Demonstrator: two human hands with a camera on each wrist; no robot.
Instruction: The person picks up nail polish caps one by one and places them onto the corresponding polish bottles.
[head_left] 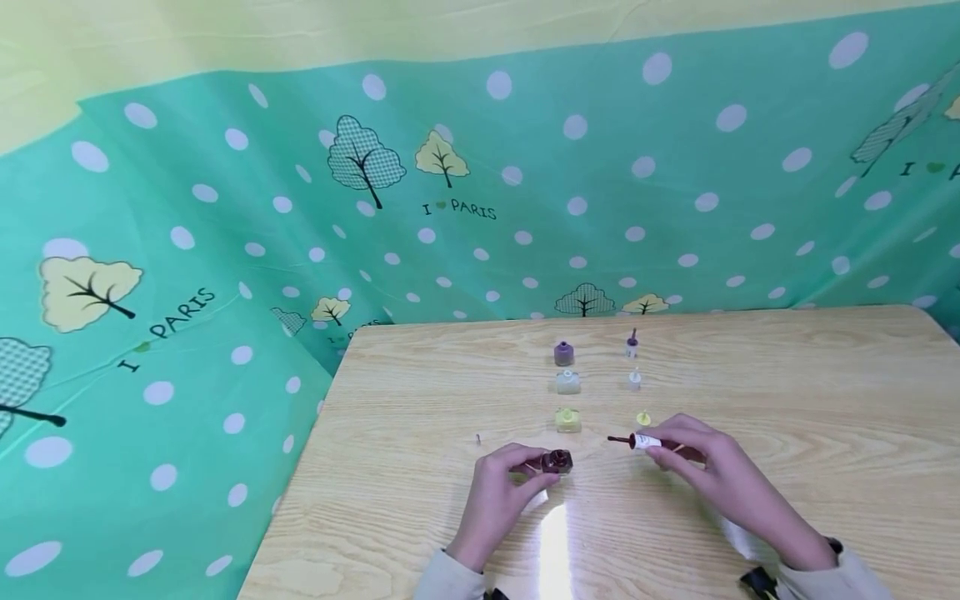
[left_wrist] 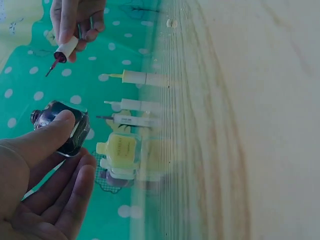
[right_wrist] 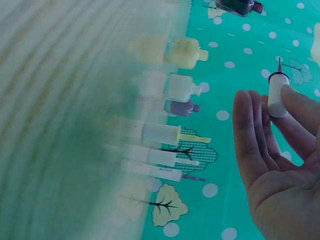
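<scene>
My left hand pinches a dark red nail polish bottle between thumb and fingers; its neck is uncapped, as the left wrist view shows. In my right hand is a white nail polish cap, its dark red brush pointing left toward the bottle. A gap separates brush and bottle. Beyond the hands stand a yellow bottle, a whitish bottle and a purple bottle, all uncapped. To their right, a yellow-brush cap, a white-brush cap and a purple-brush cap stand brush up.
A tiny object lies left of the bottles on the wooden table. Behind the table's far edge hangs a green dotted cloth with tree prints. Light glares off the tabletop between the hands.
</scene>
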